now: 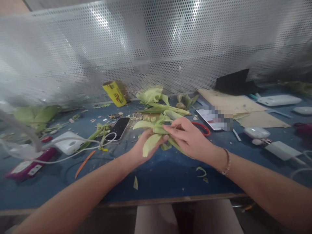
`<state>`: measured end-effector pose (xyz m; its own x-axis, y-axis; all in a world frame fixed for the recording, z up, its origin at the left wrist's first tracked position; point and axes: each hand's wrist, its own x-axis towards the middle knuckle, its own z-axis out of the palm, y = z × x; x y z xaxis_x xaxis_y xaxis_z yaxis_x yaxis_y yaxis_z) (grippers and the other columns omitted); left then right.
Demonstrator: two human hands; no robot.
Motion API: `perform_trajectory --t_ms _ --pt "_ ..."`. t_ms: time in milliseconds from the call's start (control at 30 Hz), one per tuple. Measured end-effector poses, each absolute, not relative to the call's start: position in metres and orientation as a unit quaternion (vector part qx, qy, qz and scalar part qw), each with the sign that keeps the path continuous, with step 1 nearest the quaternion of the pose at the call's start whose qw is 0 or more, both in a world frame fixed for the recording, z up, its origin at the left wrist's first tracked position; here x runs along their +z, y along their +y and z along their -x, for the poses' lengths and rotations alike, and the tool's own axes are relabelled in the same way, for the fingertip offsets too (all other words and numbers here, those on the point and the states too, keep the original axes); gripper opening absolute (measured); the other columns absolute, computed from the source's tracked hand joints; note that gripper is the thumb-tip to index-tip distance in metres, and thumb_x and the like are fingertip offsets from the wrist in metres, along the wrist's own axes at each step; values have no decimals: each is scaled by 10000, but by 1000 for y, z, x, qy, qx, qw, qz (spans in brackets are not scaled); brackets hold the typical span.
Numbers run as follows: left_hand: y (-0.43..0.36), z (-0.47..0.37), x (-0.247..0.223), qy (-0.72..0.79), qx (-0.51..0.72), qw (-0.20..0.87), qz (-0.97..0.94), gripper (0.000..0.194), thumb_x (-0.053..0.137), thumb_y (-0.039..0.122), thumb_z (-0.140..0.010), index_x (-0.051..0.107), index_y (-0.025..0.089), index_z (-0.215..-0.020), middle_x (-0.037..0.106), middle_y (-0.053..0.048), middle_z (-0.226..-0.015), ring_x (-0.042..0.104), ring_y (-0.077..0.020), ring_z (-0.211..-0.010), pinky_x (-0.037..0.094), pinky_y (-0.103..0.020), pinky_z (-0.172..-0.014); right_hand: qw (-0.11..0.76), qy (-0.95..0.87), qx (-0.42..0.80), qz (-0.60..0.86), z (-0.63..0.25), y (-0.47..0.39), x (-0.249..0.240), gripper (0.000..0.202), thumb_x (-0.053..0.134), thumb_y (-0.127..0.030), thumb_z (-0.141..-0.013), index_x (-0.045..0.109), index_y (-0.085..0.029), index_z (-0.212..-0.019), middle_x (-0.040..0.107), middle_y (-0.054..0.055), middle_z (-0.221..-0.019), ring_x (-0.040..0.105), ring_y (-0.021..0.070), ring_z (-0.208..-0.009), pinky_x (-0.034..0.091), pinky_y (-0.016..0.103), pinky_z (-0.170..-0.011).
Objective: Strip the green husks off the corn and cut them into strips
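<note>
Above the middle of the table, a bundle of pale green leaves, like corn husk, spreads out in several directions. My left hand is closed around it from the left and below, with its thumb by the base. From the right, my right hand pinches the leaves near their centre. Its fingertips overlap the bundle, and the exact grip is partly hidden. Just beyond both hands lie more loose pale green leaves among scraps.
A phone, a white charger with cable and a magenta power strip lie left. A yellow tube leans at the back by the perforated metal panel. Brown cardboard and a white adapter are right.
</note>
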<state>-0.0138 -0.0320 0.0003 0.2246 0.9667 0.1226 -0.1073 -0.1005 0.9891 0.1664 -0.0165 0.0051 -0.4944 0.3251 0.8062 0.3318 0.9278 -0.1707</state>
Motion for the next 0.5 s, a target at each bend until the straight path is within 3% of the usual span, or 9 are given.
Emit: perform_trajectory --t_ms 100,233,500 --pt "-30 13 1 362 491 598 -520 208 779 229 -595 601 146 -664 524 36 -563 462 -68 -517 379 -210 -520 477 -856 1 201 -166 -15 4 461 421 -113 -903 479 -283 -1328 522 77 -977 548 175 -899 532 359 -749" --pt "-26 12 2 338 517 637 -462 185 767 172 -568 628 150 -688 620 -1 -655 586 -123 -638 465 -249 -633 492 -840 3 228 -168 -10 3 403 441 -133 -897 552 -257 -1264 546 80 -958 549 183 -886 521 378 -758" --pt "-36 5 14 373 484 632 -477 246 792 240 -558 674 140 -749 658 -12 -678 563 -98 -612 445 -214 -598 513 -821 -15 249 -170 -13 9 350 476 -160 -882 613 -273 -1184 550 41 -805 542 173 -774 513 365 -693"
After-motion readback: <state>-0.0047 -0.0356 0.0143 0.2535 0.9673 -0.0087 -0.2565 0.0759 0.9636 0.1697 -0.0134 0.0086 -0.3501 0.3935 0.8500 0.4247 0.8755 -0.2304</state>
